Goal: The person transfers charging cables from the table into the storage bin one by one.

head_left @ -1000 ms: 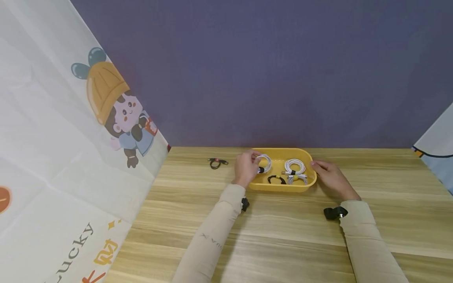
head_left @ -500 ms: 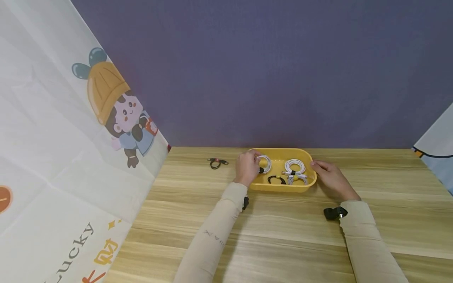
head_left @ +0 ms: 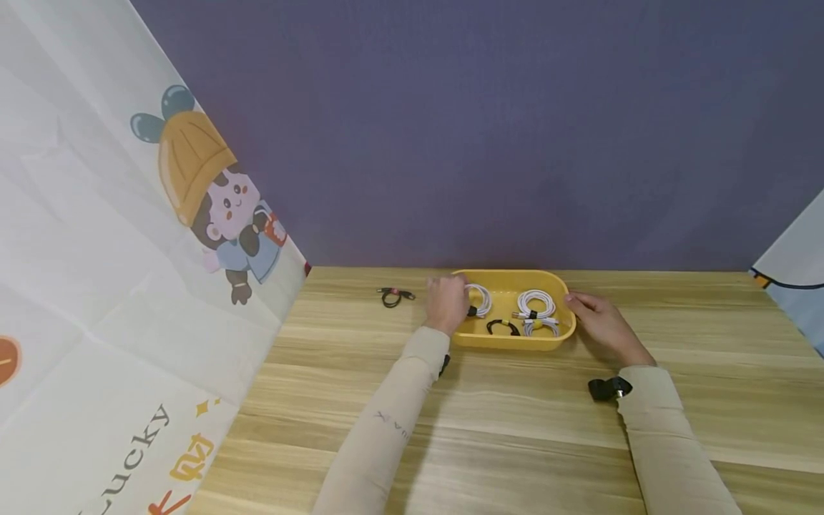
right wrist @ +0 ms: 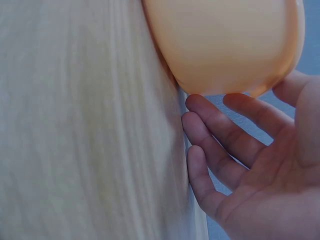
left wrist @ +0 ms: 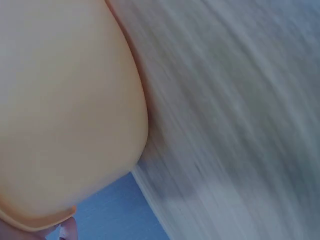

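Note:
A yellow tray [head_left: 511,343] stands on the table near its back edge. Over the tray's left end is my left hand [head_left: 447,304], blurred, its fingertips mostly hidden. Right beside those fingers, inside the tray, is a coiled white cable [head_left: 487,302] with a dark tie; I cannot tell whether they still hold it. In the left wrist view only a fingertip [left wrist: 69,229] shows, by the tray rim. My right hand [head_left: 605,325] grips the tray's right end, thumb at the rim and fingers against the outer wall; the right wrist view shows the other fingers [right wrist: 200,160] spread below.
Inside the tray lie another coiled white cable [head_left: 546,306], a grey-white cable [head_left: 542,329] with a yellow tie, and a black cable [head_left: 503,327]. Left of the tray, a small black cable [head_left: 391,297] with a red tie lies on the wooden table [head_left: 515,443]. A dark panel [head_left: 515,143] rises behind.
The white cable by my left hand has dropped slightly and sits lower in the tray. My left hand has shifted a little to the left. The right hand stays at the tray's end.

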Demonstrator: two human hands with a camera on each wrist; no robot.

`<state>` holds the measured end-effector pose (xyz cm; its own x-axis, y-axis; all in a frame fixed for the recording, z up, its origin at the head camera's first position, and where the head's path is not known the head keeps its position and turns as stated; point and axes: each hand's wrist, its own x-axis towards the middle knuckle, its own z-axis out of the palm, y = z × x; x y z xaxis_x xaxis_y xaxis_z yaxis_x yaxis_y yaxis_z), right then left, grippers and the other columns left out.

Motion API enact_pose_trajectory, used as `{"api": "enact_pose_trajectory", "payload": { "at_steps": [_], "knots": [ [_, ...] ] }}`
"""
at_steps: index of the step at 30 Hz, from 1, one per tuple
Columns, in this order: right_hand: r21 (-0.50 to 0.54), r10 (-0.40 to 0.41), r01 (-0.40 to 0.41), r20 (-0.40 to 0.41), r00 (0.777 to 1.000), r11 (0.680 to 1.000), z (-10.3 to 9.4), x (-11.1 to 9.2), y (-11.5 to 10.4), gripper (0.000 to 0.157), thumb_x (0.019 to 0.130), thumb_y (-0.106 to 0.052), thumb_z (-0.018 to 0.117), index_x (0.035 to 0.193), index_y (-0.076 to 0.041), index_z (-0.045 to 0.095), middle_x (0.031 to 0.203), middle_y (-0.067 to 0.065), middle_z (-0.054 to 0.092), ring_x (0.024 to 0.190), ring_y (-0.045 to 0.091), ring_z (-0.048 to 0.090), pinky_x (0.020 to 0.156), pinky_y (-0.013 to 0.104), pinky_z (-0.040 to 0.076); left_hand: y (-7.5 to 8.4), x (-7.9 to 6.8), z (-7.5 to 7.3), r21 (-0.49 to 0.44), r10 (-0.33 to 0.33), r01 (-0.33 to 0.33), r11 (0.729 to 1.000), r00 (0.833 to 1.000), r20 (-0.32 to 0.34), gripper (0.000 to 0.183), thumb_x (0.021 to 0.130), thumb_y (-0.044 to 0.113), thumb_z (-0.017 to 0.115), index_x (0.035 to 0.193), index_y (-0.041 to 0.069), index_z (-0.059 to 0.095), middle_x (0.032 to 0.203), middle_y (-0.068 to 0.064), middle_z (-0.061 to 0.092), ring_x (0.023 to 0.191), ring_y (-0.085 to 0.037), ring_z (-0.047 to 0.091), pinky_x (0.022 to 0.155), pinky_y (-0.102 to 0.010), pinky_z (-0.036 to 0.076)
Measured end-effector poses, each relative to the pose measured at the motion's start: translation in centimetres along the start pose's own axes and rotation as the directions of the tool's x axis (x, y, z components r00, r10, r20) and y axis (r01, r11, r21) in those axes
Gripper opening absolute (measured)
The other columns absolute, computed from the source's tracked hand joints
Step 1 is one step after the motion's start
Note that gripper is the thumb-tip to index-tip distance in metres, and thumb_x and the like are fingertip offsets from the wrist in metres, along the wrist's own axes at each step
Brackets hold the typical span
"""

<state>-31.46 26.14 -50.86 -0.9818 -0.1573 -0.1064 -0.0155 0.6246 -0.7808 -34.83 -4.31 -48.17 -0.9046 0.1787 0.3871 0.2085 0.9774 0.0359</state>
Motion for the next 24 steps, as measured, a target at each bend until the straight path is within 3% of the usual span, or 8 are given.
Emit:
{"api": "enact_pose_trajectory", "payload": {
  "at_steps": [4, 9, 16, 24],
  "knots": [
    [-0.002, -0.011, 0.011, -0.001, 1.0, 1.0, 0.0, 0.0, 0.0, 0.079, 0.106, -0.062, 0.031, 0.157, -0.002, 0.036, 0.159, 0.031, 0.035, 0.146, 0.056, 0.028, 0.115, 0.073, 0.029, 0.1, 0.2, 0.1, 0.097, 0.006, -0.013, 0.995, 0.998, 0.066, 0.003, 0.093, 0.024, 0.074, 0.092, 0.021, 0.076, 0.08, 0.004, 0.076, 0.077, -0.016, 0.07, 0.086, -0.036, 0.049],
    [0.014, -0.015, 0.015, -0.008, 1.0, 1.0, 0.1, 0.0, 0.0, 0.08, 0.106, -0.063, 0.032, 0.157, -0.001, 0.037, 0.159, 0.03, 0.036, 0.147, 0.055, 0.028, 0.116, 0.072, 0.028, 0.5, 0.4, 0.0, 0.138, 0.002, -0.021, 0.99, 0.99, 0.142, 0.005, 0.09, 0.018, 0.074, 0.092, 0.021, 0.075, 0.085, 0.005, 0.077, 0.084, -0.015, 0.068, 0.091, -0.036, 0.047],
    [0.058, -0.006, 0.007, -0.009, 1.0, 0.998, 0.1, -0.1, 0.0, 0.084, 0.103, -0.067, 0.034, 0.157, -0.002, 0.037, 0.161, 0.029, 0.035, 0.149, 0.053, 0.027, 0.117, 0.072, 0.026, 0.9, 0.8, 0.3, 0.218, 0.015, -0.054, 0.975, 0.984, 0.177, 0.007, 0.088, 0.018, 0.074, 0.091, 0.024, 0.076, 0.091, 0.006, 0.077, 0.085, -0.014, 0.064, 0.086, -0.035, 0.042],
    [0.057, -0.012, 0.013, -0.018, 1.0, 0.998, 0.1, -0.1, 0.1, 0.083, 0.104, -0.065, 0.034, 0.156, -0.001, 0.038, 0.16, 0.029, 0.036, 0.149, 0.053, 0.028, 0.118, 0.071, 0.027, 1.4, 1.1, 0.8, 0.278, 0.006, -0.063, 0.958, 0.979, 0.203, 0.012, 0.089, 0.018, 0.073, 0.095, 0.027, 0.078, 0.095, 0.007, 0.077, 0.089, -0.014, 0.063, 0.092, -0.039, 0.043]
  ]
}}
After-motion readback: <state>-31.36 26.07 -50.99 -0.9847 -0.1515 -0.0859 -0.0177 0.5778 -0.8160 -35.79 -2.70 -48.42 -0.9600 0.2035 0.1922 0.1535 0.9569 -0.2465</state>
